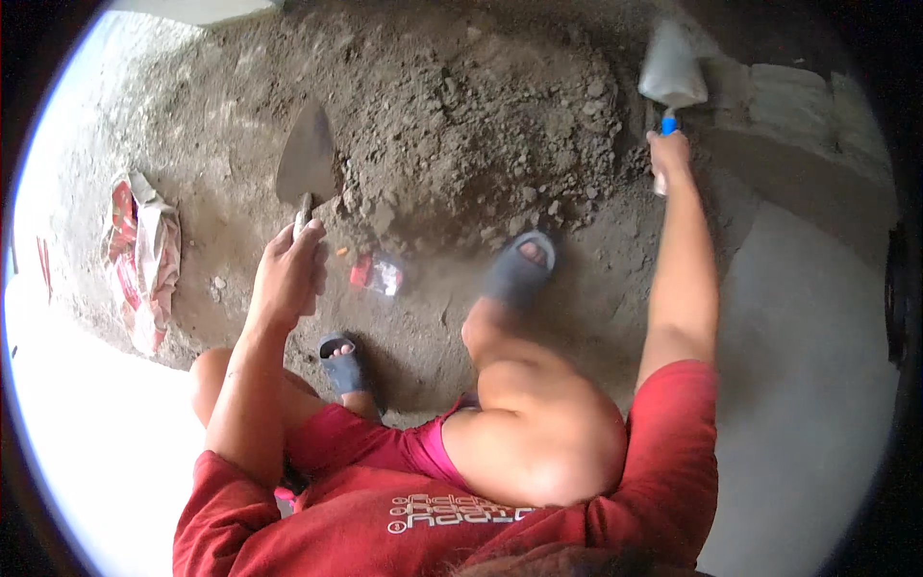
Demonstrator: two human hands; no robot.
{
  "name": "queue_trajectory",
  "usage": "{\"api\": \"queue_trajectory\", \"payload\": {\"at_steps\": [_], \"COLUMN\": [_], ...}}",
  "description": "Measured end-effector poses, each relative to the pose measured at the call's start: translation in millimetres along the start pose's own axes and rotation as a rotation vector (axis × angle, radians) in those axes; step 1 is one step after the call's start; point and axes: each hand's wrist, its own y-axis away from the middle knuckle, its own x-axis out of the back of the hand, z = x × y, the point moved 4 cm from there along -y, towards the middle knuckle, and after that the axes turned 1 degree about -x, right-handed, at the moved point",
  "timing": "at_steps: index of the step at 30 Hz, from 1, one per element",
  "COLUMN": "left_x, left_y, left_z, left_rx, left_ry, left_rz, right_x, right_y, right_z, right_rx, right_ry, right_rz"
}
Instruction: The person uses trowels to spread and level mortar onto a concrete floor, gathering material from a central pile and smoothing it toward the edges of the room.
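Head view: soil heap (pixel 481 135), upper centre, lies between two trowels. Left hand (pixel 290 267), left of centre, fingers closed round the handle of a pointed trowel (pixel 308 159), blade up-frame; right hand (pixel 670 159), upper right, clenched on a blue-collared trowel (pixel 672 72), likewise up-frame, just beside the heap.

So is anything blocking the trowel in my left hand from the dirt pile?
Nothing visible does: the trowel in your left hand is at the left edge of the dirt pile. The red packet lies off to that hand's right.
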Motion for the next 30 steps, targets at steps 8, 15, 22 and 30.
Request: {"api": "queue_trajectory", "payload": {"at_steps": [8, 15, 22, 30], "left_x": [3.4, 5.2, 16.4, 4.1], "left_y": [3.1, -1.3, -7.6, -16.0], "left_z": [-0.9, 2.6, 4.4, -3.6], "left_rx": [0.023, -0.011, -0.061, -0.035], "left_ry": [-0.004, 0.038, 0.016, -0.095], "left_rz": [-0.003, 0.042, 0.076, 0.025], "right_x": [-44.0, -41.9, -21.7, -64.6], "right_y": [62.8, 169.7, 157.6, 60.3], "right_z": [0.2, -22.0, -11.7, -48.3], "right_rx": [0.324, 0.401, 0.443, 0.218], "right_ry": [0.457, 0.586, 0.244, 0.289], "right_rz": [-0.135, -0.289, -0.032, -0.048]}}
